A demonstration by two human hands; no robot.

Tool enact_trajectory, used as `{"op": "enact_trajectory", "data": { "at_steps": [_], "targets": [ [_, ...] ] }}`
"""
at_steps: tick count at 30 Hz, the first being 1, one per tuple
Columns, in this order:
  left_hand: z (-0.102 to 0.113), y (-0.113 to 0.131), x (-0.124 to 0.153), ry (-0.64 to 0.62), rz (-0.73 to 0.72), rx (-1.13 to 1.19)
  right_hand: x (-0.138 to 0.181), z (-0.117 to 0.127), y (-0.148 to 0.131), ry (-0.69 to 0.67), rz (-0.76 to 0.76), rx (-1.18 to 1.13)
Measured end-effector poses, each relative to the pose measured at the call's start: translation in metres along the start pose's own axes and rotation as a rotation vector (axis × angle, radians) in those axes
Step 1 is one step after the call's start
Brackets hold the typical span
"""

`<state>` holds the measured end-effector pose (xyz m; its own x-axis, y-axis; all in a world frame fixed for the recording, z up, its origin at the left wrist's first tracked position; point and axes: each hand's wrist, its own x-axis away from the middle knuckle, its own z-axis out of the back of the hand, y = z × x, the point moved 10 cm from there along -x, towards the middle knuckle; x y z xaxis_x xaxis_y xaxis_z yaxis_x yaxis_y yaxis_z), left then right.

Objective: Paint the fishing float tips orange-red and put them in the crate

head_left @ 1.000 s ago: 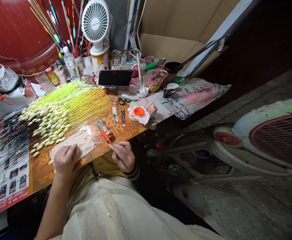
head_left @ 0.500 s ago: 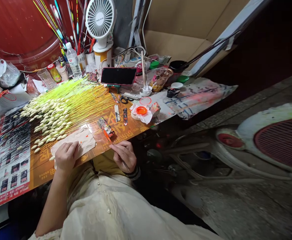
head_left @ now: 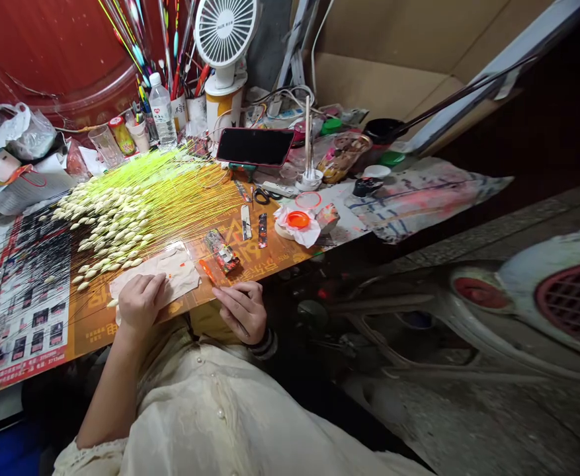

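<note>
My left hand (head_left: 143, 301) rests closed at the table's front edge, over a crumpled paper sheet (head_left: 183, 268) with orange specks. Beside it pokes out the cream oval body of a fishing float (head_left: 113, 303); the fingers seem closed on its stem, which the hand hides. With fingers pinched, my right hand (head_left: 244, 309) holds a slim orange-coated paintbrush (head_left: 206, 270) just off the edge. The brush tip points up and left, between the paper and a paint-smeared block (head_left: 221, 251). Many similar floats (head_left: 116, 225) with thin yellow-green stems lie in a pile further back.
An orange paint dish (head_left: 298, 220) sits on white tissue at the right. Behind are scissors (head_left: 264, 196), a phone (head_left: 254, 147), a small fan (head_left: 225, 30) and a water bottle (head_left: 161, 112). A scooter (head_left: 508, 284) stands beside the table.
The paintbrush tip has moved left off the smeared block toward the paper. My left hand stays closed at the paper. The whole view has shifted, with the table's contents now further right.
</note>
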<state>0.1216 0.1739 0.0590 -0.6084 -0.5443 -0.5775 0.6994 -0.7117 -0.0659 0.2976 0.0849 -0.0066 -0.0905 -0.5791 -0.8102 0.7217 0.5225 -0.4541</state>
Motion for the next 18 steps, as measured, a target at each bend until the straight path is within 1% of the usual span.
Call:
{"op": "enact_trajectory", "data": {
  "at_steps": [13,18],
  "targets": [
    [-0.0013,-0.0045,0.0010,-0.009,0.038,0.054,-0.0033,0.0038,-0.0012,0.048,-0.013,-0.016],
    [-0.0009,-0.0025,0.0011,-0.001,0.013,0.029,-0.0039,0.0059,-0.0013,0.060,-0.016,-0.028]
  ]
}}
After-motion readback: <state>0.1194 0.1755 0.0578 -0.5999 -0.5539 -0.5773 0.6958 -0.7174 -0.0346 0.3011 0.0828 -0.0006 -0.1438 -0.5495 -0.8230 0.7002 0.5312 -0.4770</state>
